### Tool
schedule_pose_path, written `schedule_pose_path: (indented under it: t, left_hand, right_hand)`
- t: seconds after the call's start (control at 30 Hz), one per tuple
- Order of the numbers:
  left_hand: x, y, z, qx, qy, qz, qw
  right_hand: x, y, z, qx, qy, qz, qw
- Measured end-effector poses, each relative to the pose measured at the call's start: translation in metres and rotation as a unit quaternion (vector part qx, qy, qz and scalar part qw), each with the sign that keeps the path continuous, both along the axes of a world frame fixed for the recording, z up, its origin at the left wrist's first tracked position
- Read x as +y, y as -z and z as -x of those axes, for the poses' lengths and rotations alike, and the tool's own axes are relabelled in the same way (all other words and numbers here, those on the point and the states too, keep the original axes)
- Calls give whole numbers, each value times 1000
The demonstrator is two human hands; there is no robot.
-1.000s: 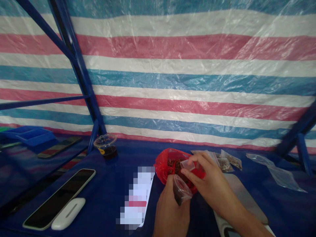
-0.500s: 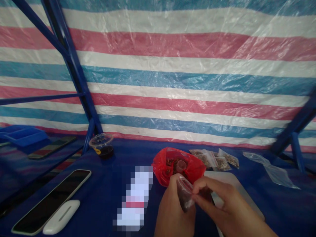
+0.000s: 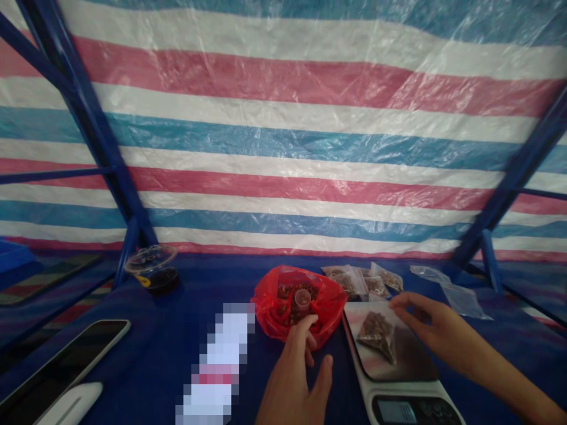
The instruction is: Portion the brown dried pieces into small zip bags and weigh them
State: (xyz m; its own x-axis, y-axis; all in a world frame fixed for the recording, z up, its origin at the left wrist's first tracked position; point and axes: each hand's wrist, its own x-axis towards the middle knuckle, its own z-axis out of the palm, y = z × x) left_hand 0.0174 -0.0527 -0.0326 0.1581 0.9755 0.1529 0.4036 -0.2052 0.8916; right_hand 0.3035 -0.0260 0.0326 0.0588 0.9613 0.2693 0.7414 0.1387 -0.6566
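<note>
Here's the red plastic bag (image 3: 268, 304), gaping, brown bits (image 3: 286, 291) inside with a small clear cup (image 3: 303, 300)! The left hand (image 3: 295, 375) spreads open at its near rim, gripping nothing. A filled packet (image 3: 376, 336) lies on the digital scale (image 3: 414, 363); the right hand (image 3: 436, 324) hovers by the plate's far edge, pinch or no pinch, can't tell. Blue tabletop (image 3: 215, 277) stretches left towards a lidded cup (image 3: 153, 260) of dark liquid (image 3: 163, 282).

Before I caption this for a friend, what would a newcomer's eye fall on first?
Probably the striped sheet filling the background, then the bright red bag on the blue table, by the left hand. To the bag's right, a filled clear pouch lies on the scale, near the right hand.
</note>
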Motion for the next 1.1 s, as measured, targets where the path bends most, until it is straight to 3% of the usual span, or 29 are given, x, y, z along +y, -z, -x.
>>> schedule_pose_path:
  t: [0.13, 0.4, 0.7, 0.93, 1.1]
  left_hand:
    - [0, 2, -2, -12, 16, 1, 1000]
    - [0, -10, 2, -4, 90, 38, 995]
    - [2, -15, 1, 9, 100, 33, 994]
    - [2, -15, -1, 28, 101, 23, 994]
    - [3, -15, -1, 31, 96, 11, 995]
  right_hand:
    - [1, 7, -7, -56, 36, -50, 997]
    - [0, -8, 3, -45, 115, -122, 985]
    - [-4, -11, 8, -26, 133, -183, 974]
    - [-6, -18, 8, -12, 147, -196, 969]
    - [-5, -12, 4, -10, 139, -188, 972]
